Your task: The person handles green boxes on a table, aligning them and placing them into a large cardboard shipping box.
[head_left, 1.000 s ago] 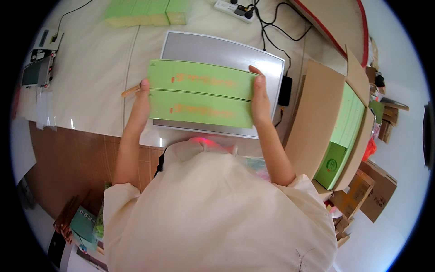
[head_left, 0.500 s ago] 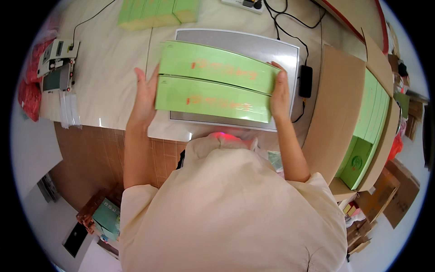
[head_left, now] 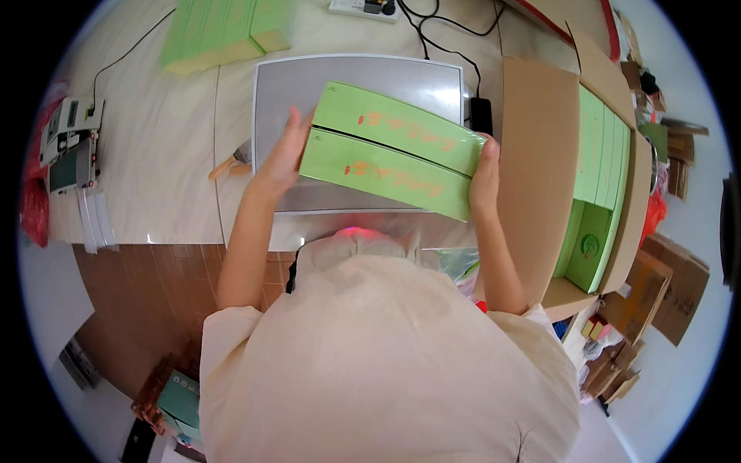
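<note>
Two long green boxes (head_left: 394,123) with red-orange markings lie side by side between my hands, tilted down to the right. My left hand (head_left: 284,158) presses against their left end, its thumb pointing up. At the right end, my right hand (head_left: 485,177) grips the pair, fingers wrapped over the edge. Beneath the boxes is a flat grey panel (head_left: 285,85) with a white rim; the boxes hide its middle. To the right of my right hand stands an open brown carton (head_left: 540,139) with several similar green boxes (head_left: 602,147) inside.
Another row of green boxes (head_left: 220,35) sits at the far left of the table (head_left: 154,170). A wood-handled tool (head_left: 225,166) lies beside the panel. Black cables and an adapter (head_left: 481,116) run between panel and carton. A small device (head_left: 73,147) is at the left edge.
Both hands have carried the two green boxes right toward the carton, and the boxes slant more steeply. The view has shifted too; the wood-handled tool now shows beside the panel.
</note>
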Tool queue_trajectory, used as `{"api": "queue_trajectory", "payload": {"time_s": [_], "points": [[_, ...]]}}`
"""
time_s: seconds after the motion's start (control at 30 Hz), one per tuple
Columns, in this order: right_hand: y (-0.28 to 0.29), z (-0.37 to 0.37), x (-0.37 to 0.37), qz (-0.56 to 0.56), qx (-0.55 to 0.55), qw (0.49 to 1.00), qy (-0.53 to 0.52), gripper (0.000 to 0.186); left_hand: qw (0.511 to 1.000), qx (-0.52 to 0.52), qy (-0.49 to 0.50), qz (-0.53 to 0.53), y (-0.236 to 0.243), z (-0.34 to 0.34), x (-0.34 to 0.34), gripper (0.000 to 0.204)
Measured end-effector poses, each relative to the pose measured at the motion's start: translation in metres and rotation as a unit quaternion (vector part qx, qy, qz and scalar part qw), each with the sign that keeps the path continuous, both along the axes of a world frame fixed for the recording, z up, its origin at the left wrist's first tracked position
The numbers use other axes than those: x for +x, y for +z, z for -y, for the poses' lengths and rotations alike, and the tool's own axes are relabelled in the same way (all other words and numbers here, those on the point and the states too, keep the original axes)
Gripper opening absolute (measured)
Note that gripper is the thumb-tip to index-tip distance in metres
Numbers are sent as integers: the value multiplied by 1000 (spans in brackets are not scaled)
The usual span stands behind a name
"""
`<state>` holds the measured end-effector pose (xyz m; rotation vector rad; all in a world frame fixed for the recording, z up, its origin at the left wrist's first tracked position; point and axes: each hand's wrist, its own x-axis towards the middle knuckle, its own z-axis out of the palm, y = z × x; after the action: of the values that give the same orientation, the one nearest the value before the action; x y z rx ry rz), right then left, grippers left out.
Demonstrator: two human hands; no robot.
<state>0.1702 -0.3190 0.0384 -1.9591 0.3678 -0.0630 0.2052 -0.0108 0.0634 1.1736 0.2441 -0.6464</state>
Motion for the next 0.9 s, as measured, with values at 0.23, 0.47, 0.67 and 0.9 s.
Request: {"api": "queue_trajectory", "payload": {"time_s": [0.23,0.47,0.67,0.9], "points": [[2,-38,8,-10,2,998,67,60,995,-23,94,-20,-10,-52,-4,82],[57,-45,82,0,-40,957,286,53,922,80,380,-4,-29,-13,-121,66],[61,-116,122,-183,-71,843,500,74,976,18,217,15,-16,44,-99,71],[88,-94,83,-60,-79,892,441,98,926,159,217,263,1,48,-68,89]]}}
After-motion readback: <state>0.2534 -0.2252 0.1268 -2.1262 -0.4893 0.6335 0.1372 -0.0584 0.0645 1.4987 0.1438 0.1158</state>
